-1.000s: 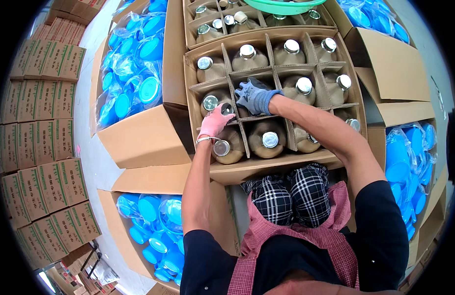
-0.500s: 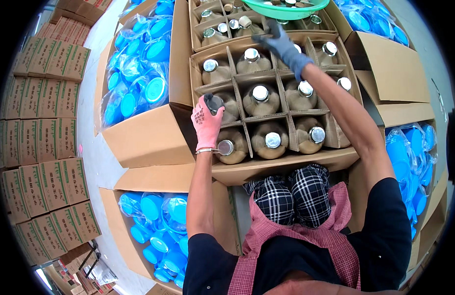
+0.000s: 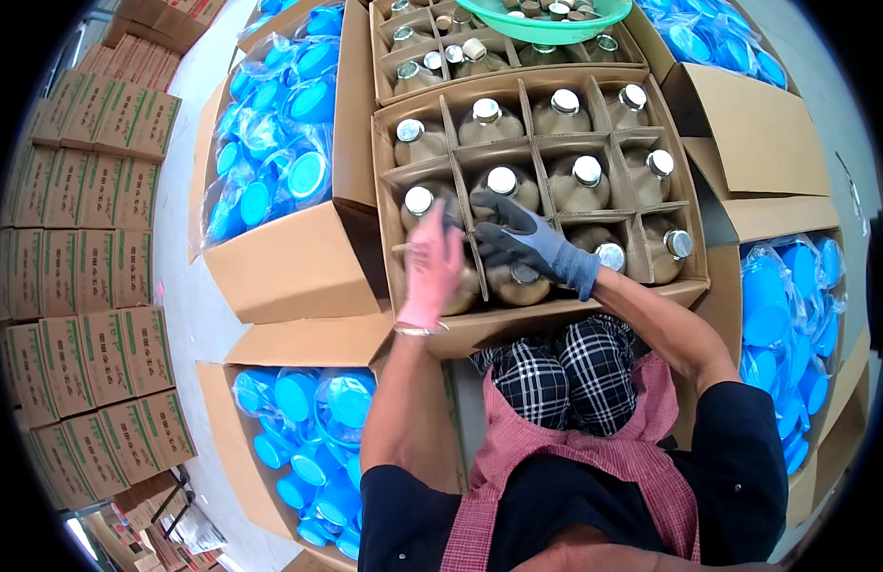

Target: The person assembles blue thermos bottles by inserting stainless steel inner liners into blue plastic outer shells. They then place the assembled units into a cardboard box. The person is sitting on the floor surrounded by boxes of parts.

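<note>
Stacked green-and-white cartons (image 3: 79, 276) are lining the left side of a storage area, and open boxes of blue lids (image 3: 270, 162) are standing on the grey floor around the person. A divided cardboard case (image 3: 694, 276) is sitting directly in front of the person's knees, with brown bottles (image 3: 575, 186) standing upright in its cells (each one capped in silver). A second divided case (image 3: 389, 81) is lying just beyond its far edge, and a green basin (image 3: 546, 29) of loose caps is resting on top of that one.

The left hand (image 3: 430, 272), in a pink glove, is reaching over the near-left corner of the front case with the fingers extended and loosely spread, not clenched; it is blurred, so contact with the bottle beneath cannot be confirmed. A capped bottle (image 3: 420, 202) is standing in the cell just beyond its fingertips.

The right hand (image 3: 523, 238), in a grey-and-blue glove, is lying across the near row at the middle of the case, fingers curled over the divider toward the left hand. Whether it is gripping anything cannot be determined. A bottle (image 3: 520, 279) is showing just under its palm, in the near-edge cell.
</note>
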`<state>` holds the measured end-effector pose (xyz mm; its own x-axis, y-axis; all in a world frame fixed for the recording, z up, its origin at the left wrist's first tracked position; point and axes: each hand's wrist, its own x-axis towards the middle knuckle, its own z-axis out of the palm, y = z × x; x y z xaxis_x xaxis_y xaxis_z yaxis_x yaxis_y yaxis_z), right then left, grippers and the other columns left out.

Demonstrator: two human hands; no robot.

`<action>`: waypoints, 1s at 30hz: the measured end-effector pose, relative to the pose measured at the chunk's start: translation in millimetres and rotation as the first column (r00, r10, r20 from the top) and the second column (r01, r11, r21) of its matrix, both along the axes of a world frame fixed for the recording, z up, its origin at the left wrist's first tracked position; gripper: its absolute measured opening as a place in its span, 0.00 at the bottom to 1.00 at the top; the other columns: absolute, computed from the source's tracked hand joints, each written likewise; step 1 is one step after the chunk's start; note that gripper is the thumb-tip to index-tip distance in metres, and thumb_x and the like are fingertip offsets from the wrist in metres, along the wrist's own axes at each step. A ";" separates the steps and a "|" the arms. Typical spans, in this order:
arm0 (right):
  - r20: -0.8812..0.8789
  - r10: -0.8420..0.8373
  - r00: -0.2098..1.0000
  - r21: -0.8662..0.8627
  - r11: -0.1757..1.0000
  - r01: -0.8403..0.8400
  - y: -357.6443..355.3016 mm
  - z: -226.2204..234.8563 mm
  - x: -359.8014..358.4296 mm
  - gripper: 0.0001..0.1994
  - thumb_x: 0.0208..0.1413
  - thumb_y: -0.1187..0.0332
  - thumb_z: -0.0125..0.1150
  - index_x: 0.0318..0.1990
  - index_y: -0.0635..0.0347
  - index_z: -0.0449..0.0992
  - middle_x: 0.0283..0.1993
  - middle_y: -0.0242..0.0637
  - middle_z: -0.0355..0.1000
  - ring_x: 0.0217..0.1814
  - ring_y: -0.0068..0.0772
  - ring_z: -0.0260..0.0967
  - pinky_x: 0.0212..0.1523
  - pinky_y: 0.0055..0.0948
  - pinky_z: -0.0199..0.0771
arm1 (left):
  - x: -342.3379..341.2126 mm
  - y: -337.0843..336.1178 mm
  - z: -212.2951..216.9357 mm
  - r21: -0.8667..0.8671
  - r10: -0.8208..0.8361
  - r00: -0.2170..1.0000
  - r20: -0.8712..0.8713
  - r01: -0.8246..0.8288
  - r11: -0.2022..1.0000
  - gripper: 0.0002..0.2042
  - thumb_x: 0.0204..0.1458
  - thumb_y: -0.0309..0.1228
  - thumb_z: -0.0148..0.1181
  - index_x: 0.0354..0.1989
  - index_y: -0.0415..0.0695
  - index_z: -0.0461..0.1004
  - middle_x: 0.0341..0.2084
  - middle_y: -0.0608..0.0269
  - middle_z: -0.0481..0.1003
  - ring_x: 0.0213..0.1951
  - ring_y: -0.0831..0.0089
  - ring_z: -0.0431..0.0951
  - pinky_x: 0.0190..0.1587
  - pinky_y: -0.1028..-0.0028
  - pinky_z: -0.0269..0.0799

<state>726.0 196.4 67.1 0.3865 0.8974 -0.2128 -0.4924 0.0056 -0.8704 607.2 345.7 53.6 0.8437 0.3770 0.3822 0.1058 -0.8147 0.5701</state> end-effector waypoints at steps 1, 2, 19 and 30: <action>-0.093 0.104 0.990 0.053 0.994 -0.099 -4.2 9.8 -5.5 0.25 0.57 0.55 0.60 0.58 0.53 0.62 0.44 0.33 0.69 0.41 0.23 0.70 0.34 0.25 0.77 | -11.3 -27.5 1.3 -0.218 -0.023 0.986 -0.163 -0.014 0.976 0.28 0.53 0.26 0.53 0.62 0.34 0.55 0.34 0.42 0.74 0.37 0.47 0.74 0.42 0.58 0.69; -0.070 0.138 0.988 0.038 0.990 -0.136 -7.6 -13.0 -11.5 0.21 0.57 0.55 0.60 0.53 0.54 0.67 0.40 0.33 0.71 0.39 0.22 0.71 0.32 0.23 0.77 | -15.7 -48.7 13.8 -0.175 -0.079 0.981 -0.177 0.047 0.983 0.31 0.52 0.27 0.54 0.64 0.35 0.52 0.34 0.40 0.75 0.38 0.46 0.76 0.41 0.59 0.71; 0.668 0.604 -0.435 0.368 0.239 0.898 -516.7 157.2 167.7 0.26 0.54 0.68 0.54 0.62 0.59 0.62 0.59 0.59 0.62 0.59 0.58 0.61 0.56 0.45 0.66 | -224.5 -78.3 43.6 -0.029 0.564 0.816 -0.122 -0.571 0.820 0.20 0.51 0.29 0.59 0.53 0.38 0.69 0.45 0.46 0.72 0.49 0.50 0.70 0.54 0.60 0.63; 0.993 0.040 0.108 -0.093 0.829 0.551 -350.8 35.1 23.3 0.25 0.56 0.68 0.60 0.61 0.61 0.64 0.65 0.47 0.58 0.65 0.43 0.57 0.63 0.36 0.58 | -337.3 -152.1 66.2 -0.072 0.640 0.768 0.023 -0.638 0.767 0.11 0.51 0.28 0.59 0.42 0.39 0.75 0.37 0.52 0.76 0.42 0.54 0.75 0.47 0.62 0.69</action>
<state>749.2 -154.5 102.2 0.7127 0.6406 0.2858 0.6697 -0.5003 -0.5488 269.8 193.6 119.9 0.3828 0.8450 0.3734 0.5641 -0.5339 0.6299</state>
